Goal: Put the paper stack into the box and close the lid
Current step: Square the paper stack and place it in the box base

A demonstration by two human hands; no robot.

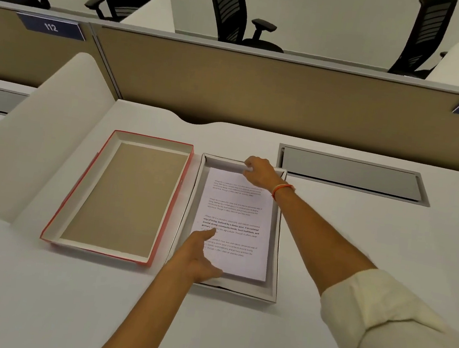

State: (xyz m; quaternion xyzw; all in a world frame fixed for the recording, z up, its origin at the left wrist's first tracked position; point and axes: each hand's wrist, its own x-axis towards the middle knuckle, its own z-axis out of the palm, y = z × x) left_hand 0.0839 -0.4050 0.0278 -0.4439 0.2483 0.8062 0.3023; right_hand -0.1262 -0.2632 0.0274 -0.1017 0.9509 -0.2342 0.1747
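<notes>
While the white printed paper stack [235,223] lies inside the shallow white cardboard box [274,266] at centre frame, the left hand [198,256] presses one extended finger on the sheet and the right hand [257,173] pinches the stack's far edge. The red-edged lid [116,194] lies upturned at left on the white desk [331,229].

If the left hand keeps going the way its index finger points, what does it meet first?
The left hand already rests on the paper stack; sliding onward, it likely meets the right hand near the box far wall.
</notes>
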